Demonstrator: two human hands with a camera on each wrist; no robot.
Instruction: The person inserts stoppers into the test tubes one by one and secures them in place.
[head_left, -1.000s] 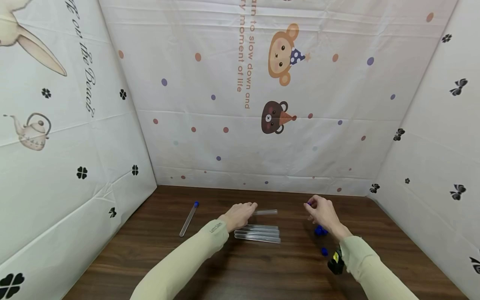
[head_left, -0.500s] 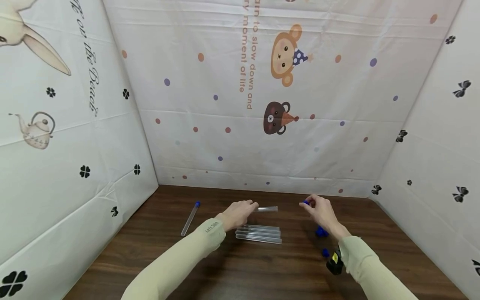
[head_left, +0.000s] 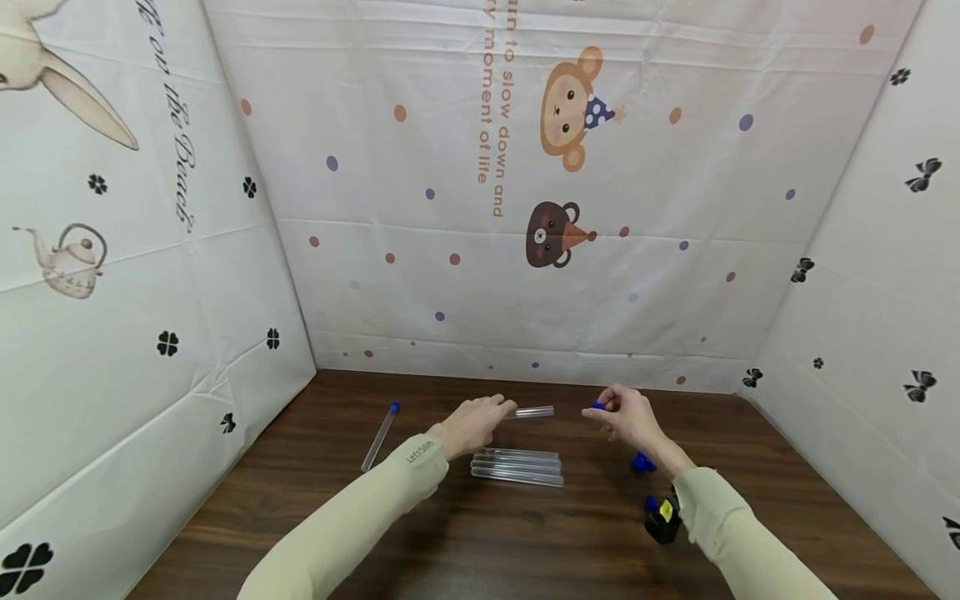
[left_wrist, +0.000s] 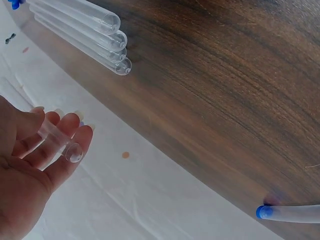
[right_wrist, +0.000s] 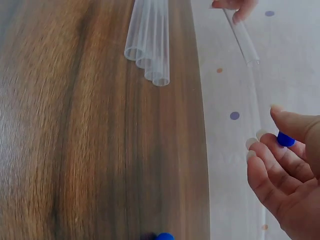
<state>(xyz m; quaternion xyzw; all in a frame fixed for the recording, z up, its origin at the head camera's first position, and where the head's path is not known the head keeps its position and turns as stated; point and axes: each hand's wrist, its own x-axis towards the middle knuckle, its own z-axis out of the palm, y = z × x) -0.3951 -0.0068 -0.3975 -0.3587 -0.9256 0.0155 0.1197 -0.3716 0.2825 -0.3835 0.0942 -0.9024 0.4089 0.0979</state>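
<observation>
My left hand (head_left: 474,423) grips a clear test tube (head_left: 534,412) near its rounded end, its open mouth pointing right toward my other hand. In the left wrist view that tube's rounded tip (left_wrist: 74,153) lies across the fingers. My right hand (head_left: 632,418) pinches a small blue stopper (right_wrist: 285,139) between thumb and fingers, a short gap away from the tube's mouth. Below the left hand, several clear test tubes (head_left: 517,468) lie side by side on the table, their open ends facing right.
A test tube with a blue stopper (head_left: 380,437) lies at the left. Several loose blue stoppers (head_left: 642,462) sit under the right forearm, beside a black and yellow object (head_left: 662,523). White printed sheets (head_left: 450,167) enclose the brown wooden table (head_left: 510,550) at the back and sides.
My right hand has moved left with the blue stopper, closer to the tube's mouth. The held tube has risen slightly and its open end tilts up a little.
</observation>
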